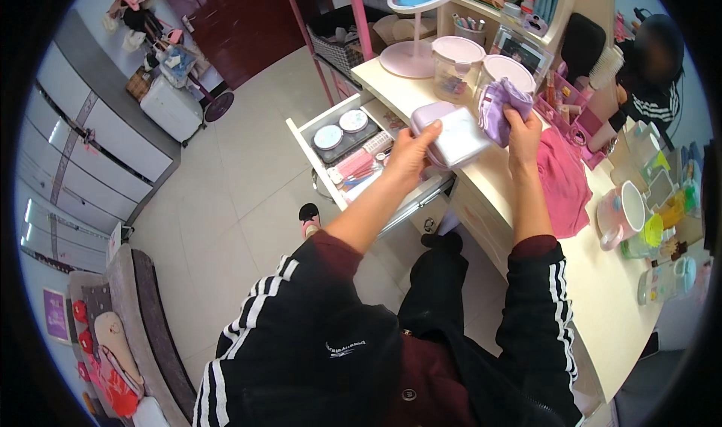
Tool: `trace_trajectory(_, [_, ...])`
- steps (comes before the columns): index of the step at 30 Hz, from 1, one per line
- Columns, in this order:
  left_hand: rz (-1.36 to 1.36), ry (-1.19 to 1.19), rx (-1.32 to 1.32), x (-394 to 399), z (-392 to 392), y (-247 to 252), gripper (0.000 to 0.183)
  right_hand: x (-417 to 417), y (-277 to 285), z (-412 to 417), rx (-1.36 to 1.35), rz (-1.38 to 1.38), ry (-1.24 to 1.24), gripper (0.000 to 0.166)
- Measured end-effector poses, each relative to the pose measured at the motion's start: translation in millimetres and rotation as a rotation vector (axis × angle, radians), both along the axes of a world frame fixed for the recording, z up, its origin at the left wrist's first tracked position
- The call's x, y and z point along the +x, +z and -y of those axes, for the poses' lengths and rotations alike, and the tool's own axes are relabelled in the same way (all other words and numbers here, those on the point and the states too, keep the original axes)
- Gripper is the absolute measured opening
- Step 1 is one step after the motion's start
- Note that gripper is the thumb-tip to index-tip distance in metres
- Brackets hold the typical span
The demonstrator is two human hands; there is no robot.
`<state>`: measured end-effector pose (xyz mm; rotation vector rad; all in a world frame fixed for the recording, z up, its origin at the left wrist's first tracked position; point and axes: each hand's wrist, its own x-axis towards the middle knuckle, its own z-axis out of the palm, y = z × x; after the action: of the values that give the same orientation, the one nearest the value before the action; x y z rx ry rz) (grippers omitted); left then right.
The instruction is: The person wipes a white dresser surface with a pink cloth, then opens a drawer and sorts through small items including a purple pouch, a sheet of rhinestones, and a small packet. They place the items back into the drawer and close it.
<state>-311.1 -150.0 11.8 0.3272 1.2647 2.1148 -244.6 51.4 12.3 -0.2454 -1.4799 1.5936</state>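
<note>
My left hand [410, 151] grips a small box [459, 136] with rounded corners, pale lilac and white, slightly blurred. In my right hand [523, 133] is a folded purple cloth [496, 111], pinched between thumb and fingers. Both hands are raised above the front edge of the cream dressing table [603, 291]. Below and left of the box, a drawer [302, 136] is pulled out. It holds two round lidded tins [341, 129] on a dark tray, a pink comb-like item [352, 164] and other small things. A pink cloth [561, 184] lies on the tabletop beside my right wrist.
On the table stand a round mirror [414, 60], two lidded clear canisters [458, 68], a pink organizer [589, 150] with a hairbrush [606, 66], and a pink mug [620, 215]. A pink-framed rack [361, 20] rises behind. Across the floor are a white suitcase [172, 108] and a sofa [121, 291].
</note>
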Motion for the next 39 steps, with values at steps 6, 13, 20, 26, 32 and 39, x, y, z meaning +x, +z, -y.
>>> trace_trajectory(6, [-0.609, 0.268, -0.441, -12.2, -14.4, -4.3, 0.080, 2.7, -3.0, -4.9, -0.026, 0.125, 0.036, 0.016])
trace_trajectory(13, [-0.647, 0.211, -0.554, -6.2, -17.8, 10.1, 0.079, 6.5, 14.6, 8.0, -0.048, -0.001, -0.080, 0.016])
trace_trajectory(20, [-0.916, 0.271, -0.629, -1.6, -30.5, -0.7, 0.064, 12.6, 13.0, -13.9, -0.068, -0.102, -0.099, 0.016])
trace_trajectory(26, [-0.905, 0.199, -0.655, -0.9, -28.9, 7.3, 0.063, 13.1, 17.3, -6.3, -0.048, -0.070, -0.078, 0.015])
trace_trajectory(32, [-0.816, 0.233, -0.505, 0.7, -33.0, -5.5, 0.062, 11.1, 17.4, -4.7, -0.038, -0.096, -0.088, 0.019])
trace_trajectory(39, [-0.901, 0.428, -0.689, -71.1, 41.4, -49.7, 0.033, 11.1, 16.2, -4.8, -0.022, -0.080, -0.083, 0.018])
